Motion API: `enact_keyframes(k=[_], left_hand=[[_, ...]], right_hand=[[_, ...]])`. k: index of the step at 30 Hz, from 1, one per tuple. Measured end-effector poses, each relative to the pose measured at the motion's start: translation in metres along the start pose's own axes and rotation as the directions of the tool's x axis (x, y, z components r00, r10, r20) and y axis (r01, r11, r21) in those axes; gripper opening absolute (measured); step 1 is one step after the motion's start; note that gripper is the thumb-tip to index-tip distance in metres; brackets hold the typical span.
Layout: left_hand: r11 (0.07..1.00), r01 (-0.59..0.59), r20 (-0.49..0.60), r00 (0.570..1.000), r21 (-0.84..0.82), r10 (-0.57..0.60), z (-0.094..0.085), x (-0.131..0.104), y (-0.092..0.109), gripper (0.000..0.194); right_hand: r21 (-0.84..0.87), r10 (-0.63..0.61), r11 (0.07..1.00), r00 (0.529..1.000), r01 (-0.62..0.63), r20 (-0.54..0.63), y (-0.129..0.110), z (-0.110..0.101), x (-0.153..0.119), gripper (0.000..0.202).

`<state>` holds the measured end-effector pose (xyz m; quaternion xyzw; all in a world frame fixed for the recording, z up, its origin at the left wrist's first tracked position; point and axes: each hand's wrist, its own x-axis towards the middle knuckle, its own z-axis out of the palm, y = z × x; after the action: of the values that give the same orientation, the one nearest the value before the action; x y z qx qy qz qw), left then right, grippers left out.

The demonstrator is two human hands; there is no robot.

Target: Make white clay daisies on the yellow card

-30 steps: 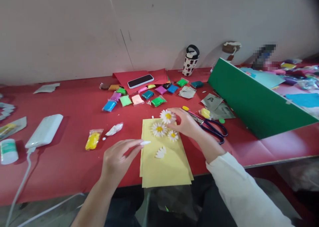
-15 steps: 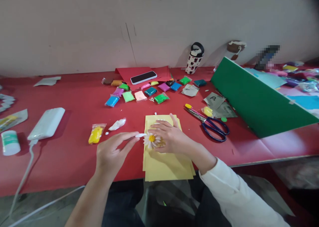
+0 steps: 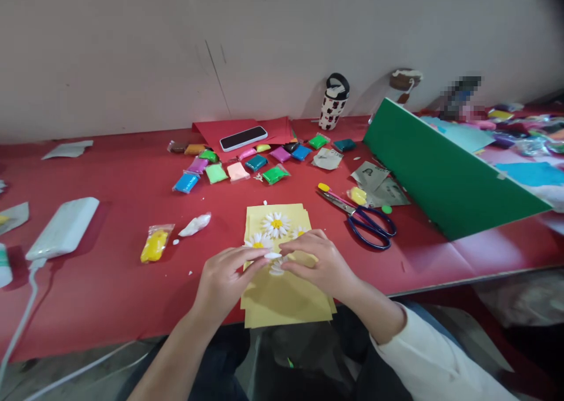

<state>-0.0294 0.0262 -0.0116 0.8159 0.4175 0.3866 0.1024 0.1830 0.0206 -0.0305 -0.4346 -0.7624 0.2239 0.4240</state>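
My left hand (image 3: 227, 275) pinches a small pointed piece of white clay (image 3: 274, 255) between thumb and forefinger. At the piece's other end is my right hand (image 3: 324, 263), its curved thumb and fingers closed in on the tip. Both hands are over a stack of yellow paper (image 3: 288, 307). White-petalled clay daisies with yellow centres lie on the sheet: one at the top (image 3: 276, 225), another on the left (image 3: 258, 242), and a third (image 3: 299, 232) partly behind my right hand. Below the held piece, some white petals (image 3: 277, 266) lie on the paper, partly hidden by my fingers.
Left of the paper lie a white clay lump (image 3: 195, 225) and a yellow clay packet (image 3: 156, 244), beyond them a white power bank (image 3: 64, 228) with cable. Scissors (image 3: 370, 225) and a leaning green board (image 3: 449, 178) are on the right. Several colourful clay packets (image 3: 238, 172) and a phone (image 3: 244, 138) lie behind.
My right hand has moved off the daisies toward the white piece in my left hand, uncovering the flowers. My left hand has shifted right, over the paper. The view has shifted slightly.
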Motion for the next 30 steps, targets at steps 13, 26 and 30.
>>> enact_keyframes(k=[13,26,30], left_hand=[[0.998,-0.046,0.013,0.999,-0.05,0.047,0.011,0.002,0.01,0.009],[0.993,-0.042,-0.017,0.999,-0.109,0.04,0.017,-0.001,0.012,0.006],[0.99,-0.018,-0.001,1.0,-0.139,0.018,0.017,-0.002,0.013,0.012]], right_hand=[[-0.052,-0.123,0.992,0.988,0.119,-0.091,0.005,-0.005,-0.002,0.005],[-0.057,-0.153,0.987,0.982,0.148,-0.114,0.003,-0.003,-0.003,0.007],[-0.071,-0.161,0.986,0.978,0.152,-0.133,0.001,-0.003,-0.003,0.006]])
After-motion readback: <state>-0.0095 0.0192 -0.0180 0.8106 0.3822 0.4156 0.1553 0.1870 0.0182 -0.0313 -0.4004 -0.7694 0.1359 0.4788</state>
